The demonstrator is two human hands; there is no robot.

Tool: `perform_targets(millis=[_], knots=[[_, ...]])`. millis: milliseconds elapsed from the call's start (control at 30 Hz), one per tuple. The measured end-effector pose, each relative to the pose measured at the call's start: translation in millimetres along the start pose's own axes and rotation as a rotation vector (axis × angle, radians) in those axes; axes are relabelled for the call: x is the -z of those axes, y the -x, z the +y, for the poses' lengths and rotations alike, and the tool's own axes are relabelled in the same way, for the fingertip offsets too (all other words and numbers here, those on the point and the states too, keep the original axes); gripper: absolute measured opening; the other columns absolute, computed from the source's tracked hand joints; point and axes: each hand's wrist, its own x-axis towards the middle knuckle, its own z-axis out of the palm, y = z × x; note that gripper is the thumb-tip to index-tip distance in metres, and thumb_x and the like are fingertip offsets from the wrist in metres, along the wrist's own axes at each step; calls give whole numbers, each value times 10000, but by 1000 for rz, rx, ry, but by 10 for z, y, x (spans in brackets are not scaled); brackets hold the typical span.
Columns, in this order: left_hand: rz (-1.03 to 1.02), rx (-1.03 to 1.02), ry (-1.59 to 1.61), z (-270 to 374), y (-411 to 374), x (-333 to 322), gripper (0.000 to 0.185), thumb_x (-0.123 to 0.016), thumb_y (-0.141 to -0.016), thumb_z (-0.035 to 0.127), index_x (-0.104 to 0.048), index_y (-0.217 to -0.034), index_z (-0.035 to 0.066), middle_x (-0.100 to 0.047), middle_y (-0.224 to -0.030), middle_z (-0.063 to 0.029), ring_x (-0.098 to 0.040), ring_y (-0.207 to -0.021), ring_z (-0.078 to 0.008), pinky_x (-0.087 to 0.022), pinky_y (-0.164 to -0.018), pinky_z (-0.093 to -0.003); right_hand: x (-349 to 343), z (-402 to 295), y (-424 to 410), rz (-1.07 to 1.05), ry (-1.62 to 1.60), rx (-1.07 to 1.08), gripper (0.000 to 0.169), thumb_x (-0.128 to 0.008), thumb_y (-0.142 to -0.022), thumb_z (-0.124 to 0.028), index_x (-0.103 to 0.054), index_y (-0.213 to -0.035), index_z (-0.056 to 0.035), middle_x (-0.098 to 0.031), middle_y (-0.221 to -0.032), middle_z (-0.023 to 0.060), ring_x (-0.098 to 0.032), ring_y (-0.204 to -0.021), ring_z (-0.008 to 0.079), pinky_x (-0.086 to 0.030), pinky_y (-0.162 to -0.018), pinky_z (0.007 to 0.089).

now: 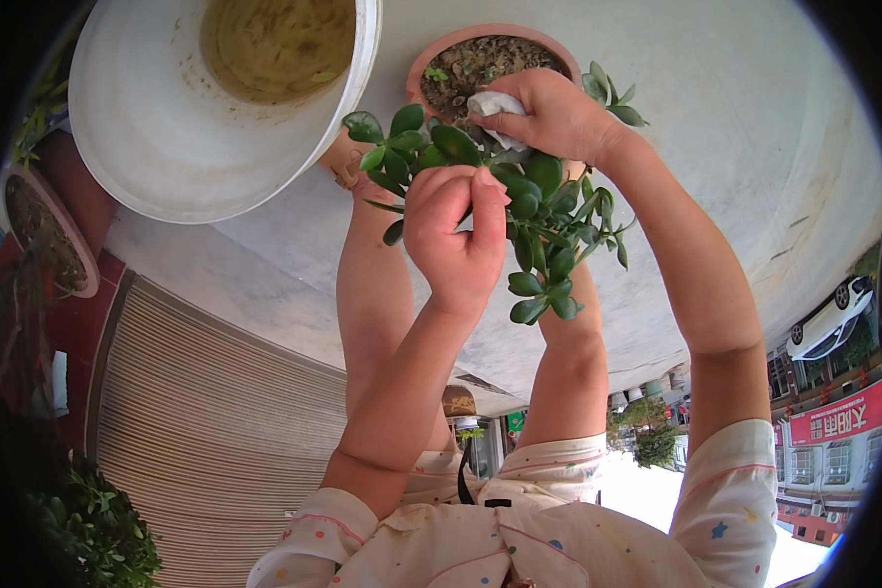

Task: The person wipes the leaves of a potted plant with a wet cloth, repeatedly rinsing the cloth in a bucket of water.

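A jade plant [543, 173] with thick glossy leaves spreads out from an oval terracotta-coloured pot [416, 65] of soil on the concrete floor. My left hand [456, 235] is curled in among its leaves, thumb against the fingers, gripping part of the plant; the exact leaf or stem is hidden behind the fingers. Just beyond it, over the pot's near edge, my right hand [562, 117] pinches a crumpled white cloth or tissue [497, 104]. The lower end of that cloth is among the leaves and stems, close to the soil.
A large white bucket [169, 147] with murky brownish water [279, 48] stands left of the pot. Another planter [81, 257] lies at the far left, near a ribbed shutter [220, 397]. A leafy shrub [103, 522] is at lower left. A white car [830, 323] appears far right.
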Motion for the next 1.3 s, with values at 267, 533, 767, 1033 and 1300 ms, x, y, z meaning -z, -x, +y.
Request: perform_targets(millis=[267, 533, 767, 1033, 1300], knots=[[29, 35, 26, -15, 0, 2, 233, -606, -904, 27, -641, -674, 38, -671, -730, -32, -589, -721, -193, -456, -698, -312, 291, 3, 143, 145, -169, -159, 483, -525, -1030, -439, -657, -1043, 25, -652, -796, 56, -603, -725, 149, -520, -678, 311], [17, 85, 37, 23, -10, 3, 275, -530, -955, 12, -615, -696, -15, -680, -744, -80, -625, -719, -168, -481, -705, -291, 307, -162, 379, -235, 97, -241, 458, -554, -1012, -456, -629, -1071, -8, -658, -884, 105, -606, -830, 207, -485, -760, 356], [93, 189, 128, 28, 29, -2, 271, -588, -938, 47, -638, -672, 29, -674, -738, -40, -593, -739, -178, -458, -686, -300, 188, -498, 444, -60, 297, -107, 546, -564, -977, -529, -601, -972, 16, -571, -843, 167, -590, -852, 312, -473, -791, 401], [95, 135, 160, -11, 41, -15, 269, -578, -932, 31, -629, -669, 20, -675, -735, -45, -595, -729, -183, -469, -702, -304, 68, -332, 279, -233, 223, -175, 518, -639, -939, -495, -637, -936, 24, -616, -774, 147, -576, -727, 258, -458, -681, 389], [94, 176, 148, 8, 46, 5, 278, -561, -932, 16, -629, -663, 18, -678, -731, -47, -598, -727, -180, -471, -712, -303, 4, -187, 236, -183, 41, -247, 357, -739, -901, -328, -657, -965, 13, -654, -764, 87, -582, -709, 180, -473, -673, 367]])
